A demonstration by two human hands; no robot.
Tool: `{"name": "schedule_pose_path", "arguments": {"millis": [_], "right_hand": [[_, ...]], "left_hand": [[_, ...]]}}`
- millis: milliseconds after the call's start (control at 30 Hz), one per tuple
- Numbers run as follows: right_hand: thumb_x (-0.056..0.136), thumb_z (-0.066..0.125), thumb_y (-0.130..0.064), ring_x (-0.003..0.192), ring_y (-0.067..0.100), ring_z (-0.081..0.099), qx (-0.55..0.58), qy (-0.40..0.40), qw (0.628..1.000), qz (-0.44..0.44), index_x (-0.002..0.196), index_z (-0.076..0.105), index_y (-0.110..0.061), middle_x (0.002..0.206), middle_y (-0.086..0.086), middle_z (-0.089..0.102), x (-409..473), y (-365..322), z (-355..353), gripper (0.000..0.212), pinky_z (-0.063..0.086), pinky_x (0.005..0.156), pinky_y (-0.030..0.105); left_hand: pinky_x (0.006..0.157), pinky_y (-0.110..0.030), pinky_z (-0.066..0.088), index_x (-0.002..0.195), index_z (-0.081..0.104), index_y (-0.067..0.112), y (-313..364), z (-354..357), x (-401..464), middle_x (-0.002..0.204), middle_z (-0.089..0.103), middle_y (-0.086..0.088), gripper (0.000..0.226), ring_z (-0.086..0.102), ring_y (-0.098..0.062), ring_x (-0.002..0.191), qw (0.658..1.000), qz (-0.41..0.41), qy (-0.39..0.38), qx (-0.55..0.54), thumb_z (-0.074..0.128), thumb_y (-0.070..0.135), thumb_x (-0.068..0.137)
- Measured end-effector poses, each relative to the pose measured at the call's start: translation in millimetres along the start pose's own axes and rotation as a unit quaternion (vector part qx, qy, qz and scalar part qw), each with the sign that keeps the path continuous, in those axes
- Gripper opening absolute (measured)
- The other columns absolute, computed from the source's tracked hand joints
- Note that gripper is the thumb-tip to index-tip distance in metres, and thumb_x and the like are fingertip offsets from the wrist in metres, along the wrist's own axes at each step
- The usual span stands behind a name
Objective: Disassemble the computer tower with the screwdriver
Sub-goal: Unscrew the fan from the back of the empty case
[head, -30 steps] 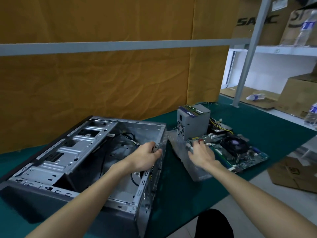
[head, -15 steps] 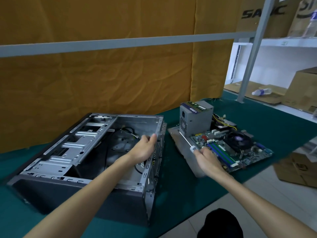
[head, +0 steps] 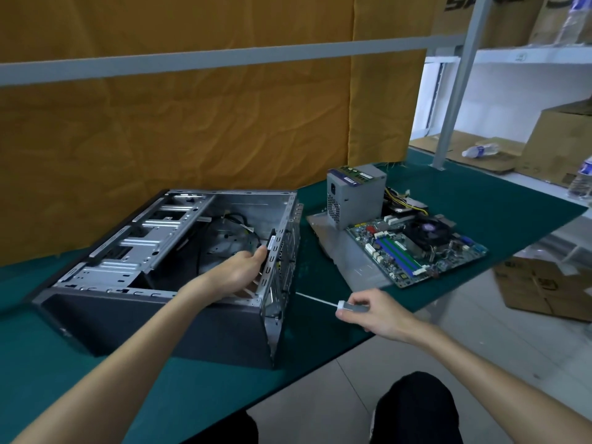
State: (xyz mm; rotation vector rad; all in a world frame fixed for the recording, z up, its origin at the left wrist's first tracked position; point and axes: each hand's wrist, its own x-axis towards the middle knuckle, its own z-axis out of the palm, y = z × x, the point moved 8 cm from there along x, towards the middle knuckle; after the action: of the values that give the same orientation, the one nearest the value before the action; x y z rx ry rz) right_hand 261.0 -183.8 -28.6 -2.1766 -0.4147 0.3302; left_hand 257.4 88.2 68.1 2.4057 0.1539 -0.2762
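Observation:
The open computer tower (head: 134, 257) lies on its side on the green table mat, its inside facing up. My left hand (head: 238, 272) reaches inside it and grips a black fan at the rear panel (head: 282, 251). My right hand (head: 376, 314) holds a screwdriver (head: 333, 304) by its grey handle. The thin shaft points left, and its tip is close to the rear panel's outer face. To the right lie the removed motherboard (head: 416, 248), a grey power supply (head: 355, 197) and a flat metal side panel (head: 349, 254).
The green mat (head: 464, 200) ends at the table's front edge near my right hand. An orange cloth hangs behind the table. Shelves with cardboard boxes and water bottles (head: 479, 151) stand at the right. A cardboard box (head: 544, 286) sits on the floor.
My right hand lifted the screwdriver off the metal panel and brought it toward the tower's rear. My left hand moved deeper inside, from the top rim to the fan.

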Motion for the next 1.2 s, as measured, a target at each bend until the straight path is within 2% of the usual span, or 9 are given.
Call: {"name": "schedule_pose_path", "arguments": {"millis": [67, 133, 200, 300, 500, 667, 900, 1033, 1200], "right_hand": [[0.078, 0.072, -0.066, 0.051, 0.009, 0.047, -0.015, -0.007, 1.0, -0.005, 0.077, 0.065, -0.014, 0.054, -0.007, 0.052, -3, -1, 1, 0.053, 0.034, 0.054, 0.028], [0.078, 0.073, -0.065, 0.05, 0.008, 0.048, -0.028, -0.018, 0.999, -0.006, 0.077, 0.068, -0.016, 0.054, -0.007, 0.054, -5, -4, 4, 0.049, 0.035, 0.053, 0.025], [0.08, 0.074, -0.061, 0.051, 0.008, 0.048, -0.027, -0.021, 0.999, -0.006, 0.078, 0.069, -0.016, 0.055, -0.007, 0.054, -6, -7, 6, 0.046, 0.035, 0.052, 0.023], [0.082, 0.074, -0.057, 0.051, 0.009, 0.047, -0.024, -0.012, 1.0, -0.007, 0.077, 0.068, -0.015, 0.054, -0.007, 0.053, -7, -9, 7, 0.043, 0.033, 0.051, 0.024], [0.081, 0.072, -0.059, 0.05, 0.008, 0.047, -0.009, 0.003, 1.0, -0.015, 0.071, 0.063, -0.013, 0.052, -0.006, 0.052, -5, -6, 3, 0.048, 0.034, 0.052, 0.025], [0.08, 0.072, -0.06, 0.049, 0.01, 0.047, -0.01, 0.0, 1.0, -0.021, 0.066, 0.062, -0.018, 0.051, -0.004, 0.053, -2, -5, 5, 0.046, 0.034, 0.051, 0.024], [0.08, 0.069, -0.065, 0.05, 0.009, 0.048, -0.018, -0.012, 1.0, -0.007, 0.073, 0.066, -0.014, 0.053, -0.003, 0.055, 1, -3, 4, 0.051, 0.034, 0.052, 0.022], [0.08, 0.066, -0.07, 0.049, 0.009, 0.048, -0.025, -0.037, 0.999, 0.009, 0.079, 0.068, -0.011, 0.053, -0.002, 0.058, 5, -4, 2, 0.058, 0.035, 0.051, 0.022], [0.079, 0.065, -0.072, 0.046, 0.009, 0.045, -0.017, -0.047, 0.999, 0.02, 0.082, 0.071, -0.012, 0.05, -0.001, 0.056, 7, -3, 2, 0.06, 0.034, 0.044, 0.019]], "left_hand": [[0.045, -0.009, 0.042, 0.088, 0.055, 0.005, 3, -3, -1, 0.08, 0.061, -0.009, 0.055, 0.06, -0.015, 0.065, 0.999, 0.017, 0.036, 0.009, 0.029, 0.05, 0.107], [0.038, -0.009, 0.035, 0.08, 0.049, 0.008, 7, -5, -4, 0.07, 0.054, -0.005, 0.05, 0.054, -0.011, 0.053, 0.998, 0.027, 0.06, 0.006, 0.031, 0.046, 0.108], [0.044, -0.014, 0.041, 0.077, 0.047, 0.009, 8, -5, -7, 0.07, 0.056, -0.008, 0.051, 0.057, -0.013, 0.052, 0.998, 0.022, 0.051, 0.0, 0.029, 0.046, 0.108], [0.076, -0.031, 0.053, 0.08, 0.054, 0.005, 10, -3, -11, 0.085, 0.069, -0.019, 0.062, 0.066, -0.029, 0.076, 0.999, 0.013, 0.029, -0.004, 0.022, 0.05, 0.108], [0.098, -0.044, 0.05, 0.087, 0.06, 0.005, 9, 2, -12, 0.095, 0.072, -0.028, 0.069, 0.071, -0.039, 0.094, 1.0, 0.002, 0.005, -0.004, 0.017, 0.055, 0.107], [0.106, -0.046, 0.045, 0.092, 0.062, 0.002, 7, 6, -12, 0.088, 0.069, -0.019, 0.074, 0.068, -0.039, 0.104, 1.0, -0.014, -0.018, 0.009, 0.013, 0.056, 0.106], [0.114, -0.044, 0.039, 0.115, 0.065, -0.003, 1, 10, -8, 0.121, 0.067, -0.027, 0.086, 0.064, -0.036, 0.116, 0.997, -0.057, -0.057, -0.001, 0.008, 0.061, 0.104], [0.123, -0.053, 0.021, 0.155, 0.035, 0.008, -3, 10, -7, 0.158, 0.039, -0.015, 0.091, 0.032, -0.035, 0.148, 0.992, -0.101, -0.072, -0.01, 0.006, 0.072, 0.098], [0.12, -0.042, 0.016, 0.159, 0.026, 0.03, -1, 12, -6, 0.165, 0.025, -0.002, 0.084, 0.022, -0.024, 0.152, 0.989, -0.103, -0.104, -0.023, 0.005, 0.078, 0.093]]}}
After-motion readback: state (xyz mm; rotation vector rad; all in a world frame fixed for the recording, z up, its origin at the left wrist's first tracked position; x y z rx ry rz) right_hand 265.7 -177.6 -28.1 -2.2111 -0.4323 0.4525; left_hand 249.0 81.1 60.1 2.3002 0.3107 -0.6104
